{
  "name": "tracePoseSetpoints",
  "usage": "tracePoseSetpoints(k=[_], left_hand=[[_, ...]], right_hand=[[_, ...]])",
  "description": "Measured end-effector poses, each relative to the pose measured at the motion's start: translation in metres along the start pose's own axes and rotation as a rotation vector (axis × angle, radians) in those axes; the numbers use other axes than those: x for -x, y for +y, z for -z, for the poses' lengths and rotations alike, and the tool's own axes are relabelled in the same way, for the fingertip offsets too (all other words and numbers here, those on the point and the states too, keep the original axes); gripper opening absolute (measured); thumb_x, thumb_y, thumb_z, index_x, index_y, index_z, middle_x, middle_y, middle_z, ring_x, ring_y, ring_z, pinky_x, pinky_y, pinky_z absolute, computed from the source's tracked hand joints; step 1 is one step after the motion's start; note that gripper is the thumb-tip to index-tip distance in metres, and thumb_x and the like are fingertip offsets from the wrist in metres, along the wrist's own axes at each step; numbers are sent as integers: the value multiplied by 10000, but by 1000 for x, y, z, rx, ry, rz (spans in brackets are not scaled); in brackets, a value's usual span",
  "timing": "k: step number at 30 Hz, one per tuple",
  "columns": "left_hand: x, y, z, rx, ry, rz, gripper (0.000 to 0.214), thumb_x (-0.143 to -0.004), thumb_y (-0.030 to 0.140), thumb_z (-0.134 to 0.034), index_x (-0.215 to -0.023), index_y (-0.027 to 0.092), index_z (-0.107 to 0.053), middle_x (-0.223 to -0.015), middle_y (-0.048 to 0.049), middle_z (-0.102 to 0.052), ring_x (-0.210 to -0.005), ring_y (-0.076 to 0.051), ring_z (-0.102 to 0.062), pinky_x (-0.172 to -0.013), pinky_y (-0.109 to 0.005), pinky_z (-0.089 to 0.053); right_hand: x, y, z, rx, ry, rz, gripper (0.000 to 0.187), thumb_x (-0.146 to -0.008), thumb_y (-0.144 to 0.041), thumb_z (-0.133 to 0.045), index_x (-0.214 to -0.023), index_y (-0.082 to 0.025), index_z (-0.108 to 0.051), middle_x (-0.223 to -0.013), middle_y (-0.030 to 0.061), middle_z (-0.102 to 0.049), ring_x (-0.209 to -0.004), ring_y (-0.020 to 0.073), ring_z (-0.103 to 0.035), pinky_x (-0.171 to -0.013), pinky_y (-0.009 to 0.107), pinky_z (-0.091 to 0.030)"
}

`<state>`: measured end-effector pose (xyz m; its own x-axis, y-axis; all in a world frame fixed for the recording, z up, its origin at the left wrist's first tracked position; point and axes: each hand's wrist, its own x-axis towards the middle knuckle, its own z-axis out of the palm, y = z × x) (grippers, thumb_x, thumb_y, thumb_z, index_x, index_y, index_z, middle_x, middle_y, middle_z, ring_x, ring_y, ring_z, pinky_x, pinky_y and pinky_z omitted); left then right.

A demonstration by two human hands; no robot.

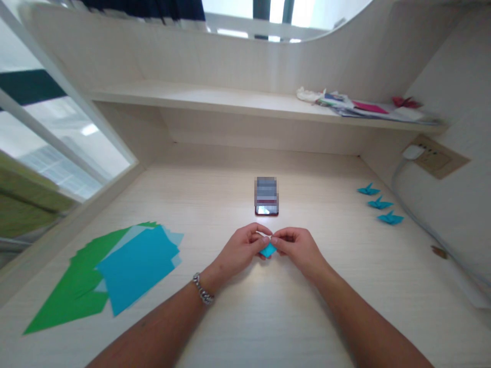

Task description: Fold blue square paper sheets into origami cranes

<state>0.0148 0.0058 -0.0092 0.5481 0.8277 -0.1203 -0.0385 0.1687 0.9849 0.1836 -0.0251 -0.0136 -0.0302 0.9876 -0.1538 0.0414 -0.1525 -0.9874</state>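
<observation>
A small piece of folded blue paper (268,250) is held between my two hands, just above the middle of the desk. My left hand (248,245) pinches its left side between thumb and fingers. From the other side, my right hand (296,246) grips the upper right edge with thumb and forefinger. The fingers hide much of the paper, so its full shape cannot be made out. Just beyond my hands lies a phone (267,197), its screen blurred out.
Blue paper sheets (140,268) overlap green sheets (72,281) on the left. Three folded blue paper birds (379,203) stand in a row at right, beside a grey cable (418,227) running from a wall socket (437,156). Papers (368,107) lie on the shelf (215,99).
</observation>
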Motion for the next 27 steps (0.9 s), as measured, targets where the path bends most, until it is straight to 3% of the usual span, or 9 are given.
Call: tracePoseSetpoints(k=[6,14,18,24,27], left_hand=[[0,3,2,104,1,29,203,-821,227,-555,-993,127,-596,-724,-33,-635,-634,-129,-605,-598,-269,-507],[2,6,4,-102,13,-55,144,-746,129,-603,-885,119,-637,-802,-52,-678,-709,-135,-619,-662,-269,-505],[2,9,1,-105,31,-39,132,-754,154,-596,-875,126,-641,-773,-44,-669,-678,-131,-607,-621,-259,-498],[0,9,-1,73,109,40,185,-774,218,-574,-936,141,-621,-634,14,-585,-580,-112,-561,-555,-245,-486],[1,8,-3,37,82,40,240,-776,270,-606,-975,136,-604,-643,8,-594,-603,-123,-574,-576,-263,-497]], right_hand=[[0,2,2,-90,-1,-10,196,-683,-318,-708,-764,-140,-695,-638,16,-627,-532,100,-497,-526,243,-395],[0,2,4,-110,-41,-22,184,-679,-308,-710,-755,-142,-687,-631,6,-614,-530,94,-486,-525,240,-381],[-1,1,4,-76,-34,-3,186,-678,-317,-705,-742,-144,-681,-611,-1,-604,-524,95,-479,-516,237,-373],[1,-4,0,-39,18,9,199,-677,-326,-695,-738,-137,-677,-612,3,-605,-530,103,-481,-524,244,-381],[2,-5,-1,0,25,27,180,-688,-310,-683,-739,-138,-677,-608,2,-601,-533,104,-484,-523,242,-379]])
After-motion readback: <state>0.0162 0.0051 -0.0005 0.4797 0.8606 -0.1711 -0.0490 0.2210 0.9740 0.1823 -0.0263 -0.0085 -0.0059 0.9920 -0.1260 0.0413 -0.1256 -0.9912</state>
